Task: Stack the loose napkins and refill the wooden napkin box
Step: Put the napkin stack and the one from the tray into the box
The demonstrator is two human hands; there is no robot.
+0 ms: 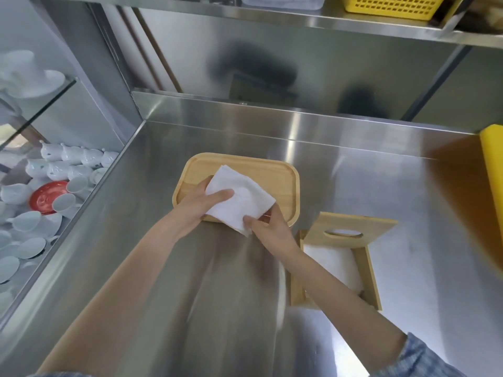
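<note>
A stack of white napkins point(236, 200) hovers just above a rounded wooden tray point(275, 175) in the middle of the steel counter. My left hand point(201, 205) grips the stack's left side, thumb on top. My right hand point(268, 232) pinches its near corner. To the right, nearer me, stands the wooden napkin box point(367, 270) with white napkins point(332, 262) inside. Its slotted wooden lid point(351, 227) leans across the box's far edge. My right forearm hides part of the box.
The steel counter point(206, 281) has a raised back wall. A yellow board point(492, 164) sits at the right edge. White cups and a red saucer point(47, 197) fill a glass-sided compartment on the left. A shelf above holds a yellow basket point(392, 2).
</note>
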